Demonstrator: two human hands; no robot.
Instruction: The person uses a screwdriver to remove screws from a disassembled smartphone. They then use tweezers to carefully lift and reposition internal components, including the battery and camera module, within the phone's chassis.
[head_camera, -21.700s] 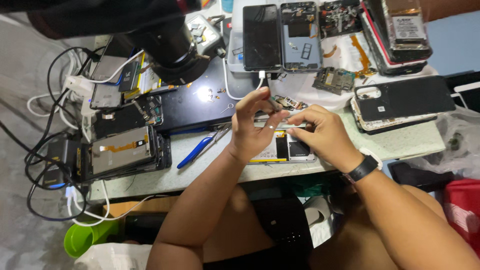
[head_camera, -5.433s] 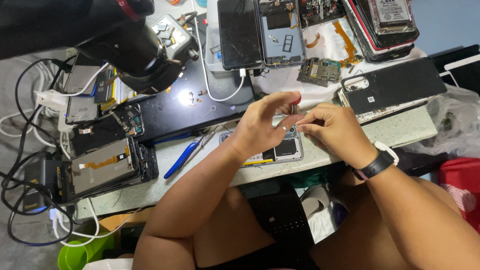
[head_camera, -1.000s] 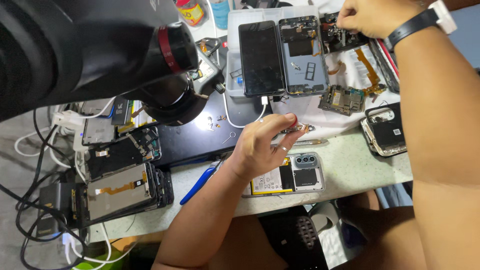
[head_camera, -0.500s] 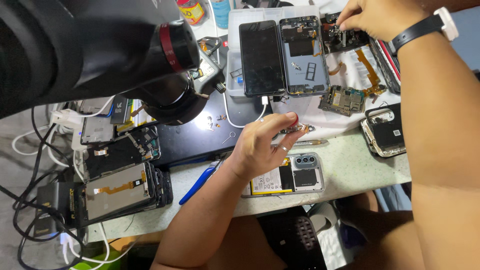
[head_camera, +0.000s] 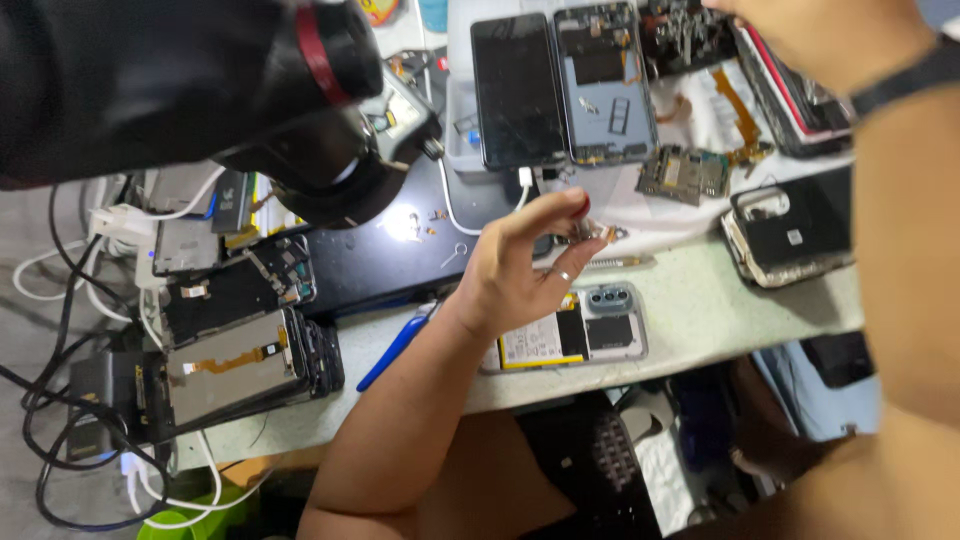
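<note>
Left hand (head_camera: 520, 270) pinches a small metal part (head_camera: 597, 233), hard to make out, above my opened phone (head_camera: 585, 335) on the desk (head_camera: 720, 310); right hand (head_camera: 820, 35), cropped at top, grip unclear.

I see black phone screen (head_camera: 517, 90), grey-blue open phone back (head_camera: 604, 82), yellow-and-black battery (head_camera: 545, 340), blue tool (head_camera: 395, 347), pale green bench (head_camera: 700, 310), red ring on black microscope (head_camera: 330, 60).
</note>
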